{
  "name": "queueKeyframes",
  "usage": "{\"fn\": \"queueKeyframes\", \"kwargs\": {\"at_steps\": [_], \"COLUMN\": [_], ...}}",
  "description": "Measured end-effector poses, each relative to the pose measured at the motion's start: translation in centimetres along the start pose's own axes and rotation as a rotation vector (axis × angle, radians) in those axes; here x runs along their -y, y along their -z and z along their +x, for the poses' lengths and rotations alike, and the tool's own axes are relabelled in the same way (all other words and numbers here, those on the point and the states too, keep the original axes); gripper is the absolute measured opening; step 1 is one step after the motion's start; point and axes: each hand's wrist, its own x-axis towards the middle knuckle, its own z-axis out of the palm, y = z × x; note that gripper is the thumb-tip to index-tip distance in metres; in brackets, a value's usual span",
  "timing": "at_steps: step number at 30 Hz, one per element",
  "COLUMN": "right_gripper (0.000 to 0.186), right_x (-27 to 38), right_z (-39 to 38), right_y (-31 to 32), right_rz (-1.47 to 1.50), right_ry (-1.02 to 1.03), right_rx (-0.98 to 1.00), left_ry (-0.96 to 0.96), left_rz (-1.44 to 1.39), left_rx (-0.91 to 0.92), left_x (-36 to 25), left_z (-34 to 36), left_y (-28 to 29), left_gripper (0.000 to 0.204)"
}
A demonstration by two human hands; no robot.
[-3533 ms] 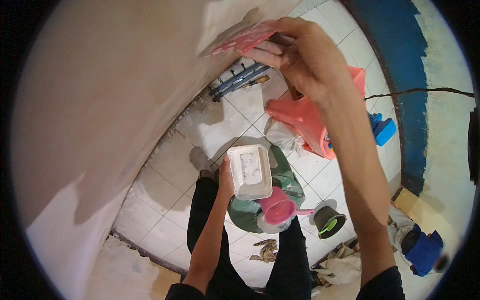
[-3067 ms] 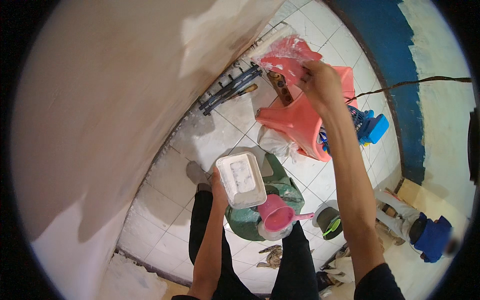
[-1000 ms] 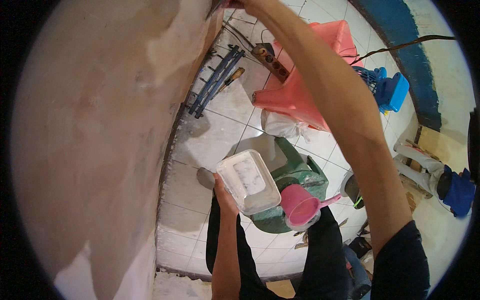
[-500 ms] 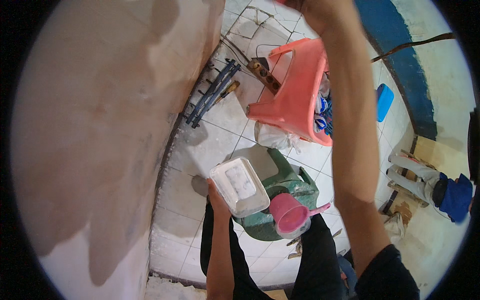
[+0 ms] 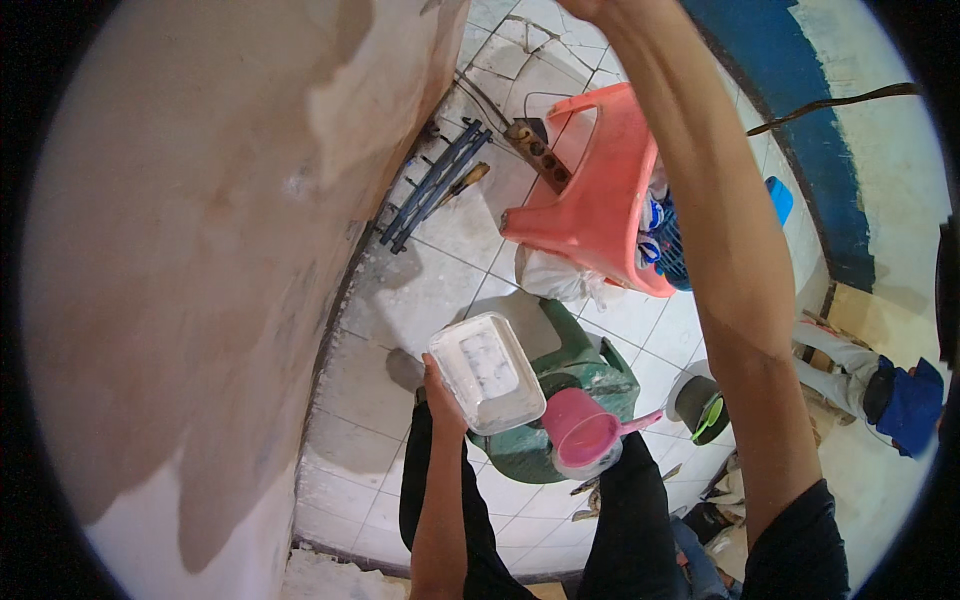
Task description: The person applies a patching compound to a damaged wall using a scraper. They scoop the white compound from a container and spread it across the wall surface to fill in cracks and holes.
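In my left hand (image 5: 445, 398) is a shallow white rectangular plastic tub (image 5: 490, 370), its fingers closed around the near left side. White smears lie on the tub's bottom. My right arm reaches up across the view, and only the base of my right hand (image 5: 588, 10) shows at the top edge, near the wall (image 5: 220, 250). The fingers of that hand are cut off, so what they hold is hidden. Just right of the tub, a pink dipper (image 5: 580, 430) rests on a worn green stool (image 5: 510, 455).
A coral-pink plastic stool (image 5: 575, 220) with cloths lies beyond. Near the wall are a blue hook rack (image 5: 435, 185), a brush (image 5: 465, 182) and a power strip (image 5: 540, 155). On the right stand a dark bucket (image 5: 690, 400) with a green handle and a person in blue (image 5: 905, 400).
My right arm has shifted, its elbow moving right, which uncovers the dark bucket. The view has shifted slightly. The tub remains in my left hand.
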Motion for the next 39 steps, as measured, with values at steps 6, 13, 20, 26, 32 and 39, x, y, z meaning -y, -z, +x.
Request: {"fn": "queueKeyframes", "kwargs": {"at_steps": [6, 13, 20, 26, 32, 39], "right_gripper": [0.018, 0.016, 0.018, 0.018, 0.017, 0.019], "right_x": [-0.2, -16.7, -16.1, -7.6, 0.7, 6.1], "right_z": [-6.8, -0.7, 0.9, 0.7, -2.2, -12.6], "right_y": [0.8, 2.7, -2.3, -3.7, -1.9, -4.8], "right_rz": [0.013, -0.103, 0.095, 0.122, 0.164, 0.089], "right_ry": [0.194, -0.316, -0.313, -0.245, -0.118, 0.121], "right_rx": [-0.035, -0.184, -0.067, 0.204, 0.333, 0.079], "left_ry": [-0.038, -0.016, 0.023, -0.026, -0.028, -0.024], "left_rz": [-0.031, 0.006, -0.050, -0.006, 0.041, -0.040], "left_rx": [0.065, 0.108, 0.038, -0.046, 0.003, 0.026], "left_x": [0.3, -0.2, -0.2, 0.1, 0.7, 1.0], "left_z": [0.8, 0.0, -0.2, -0.3, -0.2, -0.5], "left_y": [2.8, 1.8, 1.8, 3.5, 1.2, 1.3], "left_gripper": [0.072, 0.074, 0.071, 0.070, 0.071, 0.072]}}
